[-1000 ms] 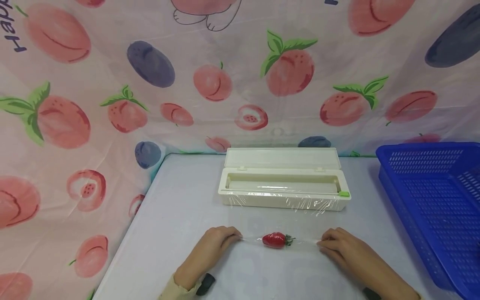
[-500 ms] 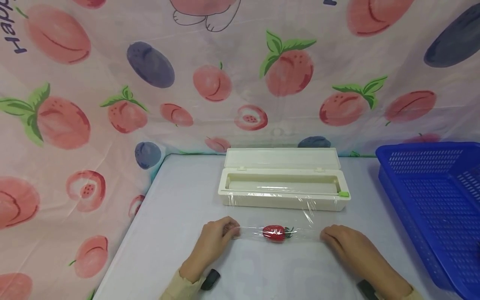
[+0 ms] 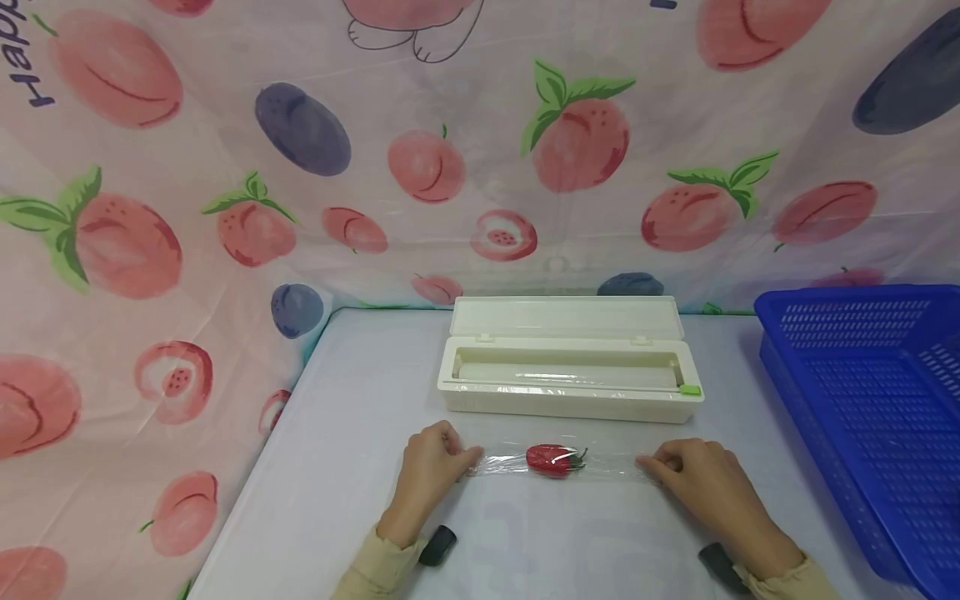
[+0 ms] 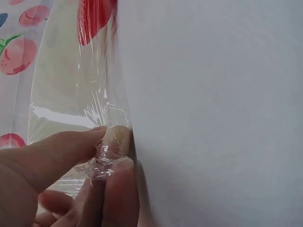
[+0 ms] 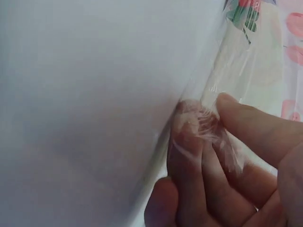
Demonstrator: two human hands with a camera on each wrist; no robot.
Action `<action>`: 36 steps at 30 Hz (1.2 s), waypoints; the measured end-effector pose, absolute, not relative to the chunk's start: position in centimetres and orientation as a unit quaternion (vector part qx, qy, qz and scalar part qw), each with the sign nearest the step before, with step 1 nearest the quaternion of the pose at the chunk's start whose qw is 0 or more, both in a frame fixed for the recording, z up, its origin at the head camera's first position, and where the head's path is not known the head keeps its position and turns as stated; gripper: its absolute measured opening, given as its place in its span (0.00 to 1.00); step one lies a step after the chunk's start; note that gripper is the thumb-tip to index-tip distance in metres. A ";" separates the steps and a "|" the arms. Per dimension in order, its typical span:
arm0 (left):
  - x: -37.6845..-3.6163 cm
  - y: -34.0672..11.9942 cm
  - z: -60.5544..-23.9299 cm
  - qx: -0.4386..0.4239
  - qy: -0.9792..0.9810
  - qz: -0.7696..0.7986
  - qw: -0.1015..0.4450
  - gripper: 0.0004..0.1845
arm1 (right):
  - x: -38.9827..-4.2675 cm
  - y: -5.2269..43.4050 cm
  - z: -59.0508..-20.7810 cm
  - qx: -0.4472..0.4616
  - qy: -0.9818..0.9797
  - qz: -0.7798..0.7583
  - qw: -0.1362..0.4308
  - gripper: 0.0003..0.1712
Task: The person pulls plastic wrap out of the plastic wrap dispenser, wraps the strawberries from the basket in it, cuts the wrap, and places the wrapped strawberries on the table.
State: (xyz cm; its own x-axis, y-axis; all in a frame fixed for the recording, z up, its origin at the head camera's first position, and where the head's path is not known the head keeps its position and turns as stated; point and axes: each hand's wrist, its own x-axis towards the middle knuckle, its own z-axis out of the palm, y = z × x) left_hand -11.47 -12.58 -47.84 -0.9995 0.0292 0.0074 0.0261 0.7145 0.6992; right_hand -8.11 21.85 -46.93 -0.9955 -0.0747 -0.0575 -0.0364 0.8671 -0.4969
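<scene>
**Fruit edges nearer the box, film pinched at both ends**

Largest is the fruit-printed cloth [image 3: 480, 150], upright beyond the fingers. Below it spreads the pale surface [image 3: 570, 542], which runs under both hands. The blue basket [image 3: 870, 433] stands to the right of the right hand's fingers, well apart from them. Just beyond the fingers lies the long cream box [image 3: 570, 404], its lid [image 3: 566, 317] tipped back.

The left hand [image 3: 429, 467] and right hand [image 3: 701, 483] each have thumb and fingers closed on a bunched end of the clear film [image 3: 502, 462]. Between the two sets of fingers, inside the film, sits the strawberry [image 3: 551, 460], leaves towards the right hand. Smallest is the green tab [image 3: 690, 390] on the box's right end, beyond the right fingers.

Over the last second the hands and strawberry have shifted away from the person, closer to the box, and the bright creases down the box front have faded. That suggests the wrapping is advancing, with the fruit being turned into the film and the stretch beyond it slackening. Whether film still joins the box is unclear.

As for writing, sideways letters, apparently "Happ", are cut off at the cloth's edge, far beyond the left fingers. The box shows no legible label.
</scene>
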 end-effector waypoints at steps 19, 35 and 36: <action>-12.0 -12.8 -47.8 -0.038 0.904 0.425 0.021 0.25 | -7.7 21.4 -46.2 0.026 0.966 -0.257 0.001 0.21; -12.5 -13.5 -48.0 -0.033 0.867 0.496 0.042 0.19 | -7.1 21.5 -46.3 0.039 0.956 -0.287 -0.048 0.27; -12.5 -13.5 -48.0 -0.033 0.869 0.492 0.040 0.18 | -7.0 21.5 -46.3 0.040 0.956 -0.287 -0.049 0.27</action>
